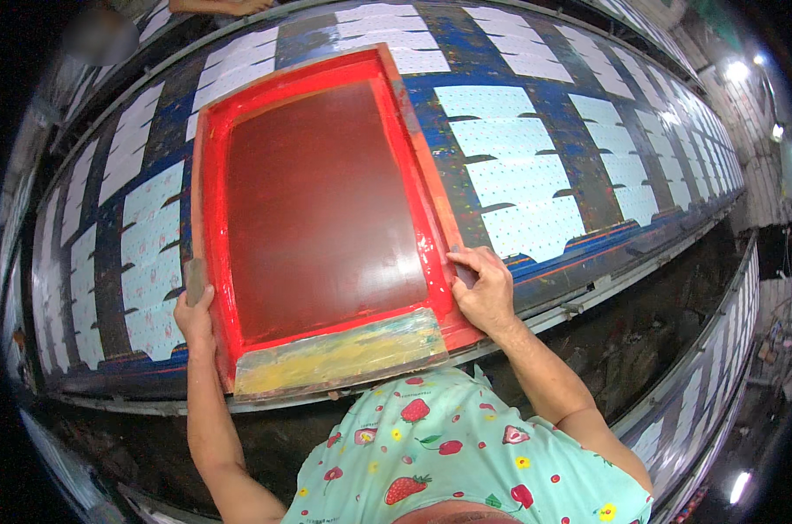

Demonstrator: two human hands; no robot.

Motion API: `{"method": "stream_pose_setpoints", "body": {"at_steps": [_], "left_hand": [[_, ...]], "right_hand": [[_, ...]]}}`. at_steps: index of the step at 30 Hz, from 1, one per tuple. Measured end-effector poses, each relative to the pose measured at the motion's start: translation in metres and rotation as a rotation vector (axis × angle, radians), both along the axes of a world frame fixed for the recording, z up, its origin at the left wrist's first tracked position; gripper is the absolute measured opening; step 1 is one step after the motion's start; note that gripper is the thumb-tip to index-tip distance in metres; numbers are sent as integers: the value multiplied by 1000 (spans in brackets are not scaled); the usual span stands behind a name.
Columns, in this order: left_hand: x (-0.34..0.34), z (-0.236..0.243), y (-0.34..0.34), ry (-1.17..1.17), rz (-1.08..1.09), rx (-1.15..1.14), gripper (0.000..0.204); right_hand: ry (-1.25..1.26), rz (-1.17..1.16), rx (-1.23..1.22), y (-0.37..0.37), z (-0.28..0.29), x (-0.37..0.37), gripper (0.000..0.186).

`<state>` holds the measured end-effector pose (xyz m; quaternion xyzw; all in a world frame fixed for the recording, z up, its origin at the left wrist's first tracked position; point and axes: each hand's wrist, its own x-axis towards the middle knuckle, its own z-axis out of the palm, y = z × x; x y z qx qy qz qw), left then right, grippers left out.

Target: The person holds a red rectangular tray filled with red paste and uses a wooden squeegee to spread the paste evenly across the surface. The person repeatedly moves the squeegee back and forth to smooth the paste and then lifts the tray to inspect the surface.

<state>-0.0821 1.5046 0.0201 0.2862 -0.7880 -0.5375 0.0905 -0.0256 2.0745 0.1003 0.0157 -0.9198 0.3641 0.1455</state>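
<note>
On long table (544,288), one red screen frame (317,210), two hands, left (195,316), right (481,288), gripping its sides.

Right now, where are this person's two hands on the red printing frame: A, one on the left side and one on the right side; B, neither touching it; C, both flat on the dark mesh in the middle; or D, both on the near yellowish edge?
A: the left hand grips the left side of the red screen frame, and the right hand rests on its right side, at the near corner.
</note>
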Motion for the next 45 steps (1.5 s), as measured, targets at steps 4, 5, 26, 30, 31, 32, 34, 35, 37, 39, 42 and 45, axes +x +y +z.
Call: {"method": "stream_pose_setpoints", "body": {"at_steps": [4,5,26,30,31,32,34,35,37,39,42,45], "left_hand": [[-2,13,14,29,36,154,35],[-3,16,24,55,28,158,35],[-16,12,440,134,75,114,35],[-15,8,477,124,70,97,39],[-15,8,485,122,74,123,40],[-16,8,491,130,65,143,43],[-16,9,501,134,66,121,43],[-16,10,506,140,66,134,43],[-15,11,514,135,54,107,43],[-15,13,520,132,45,90,43],[-16,13,526,119,43,77,41],[-18,12,527,79,34,53,44]], "right_hand": [[3,32,15,22,17,-10,26],[1,42,35,31,19,-13,25],[-139,-244,-48,405,-27,-19,54],[-132,-260,-108,445,-38,-18,54],[-130,-246,-115,452,-40,-18,54],[-143,-248,-124,459,-41,-18,54],[-164,-250,-146,470,-44,-18,54],[-173,-251,-160,475,-45,-17,54],[-187,-237,-149,484,-46,-17,55],[-199,-217,-105,490,-46,-17,58],[-281,-227,-143,492,-40,-18,58],[-204,-175,93,482,-21,-14,61]]}}
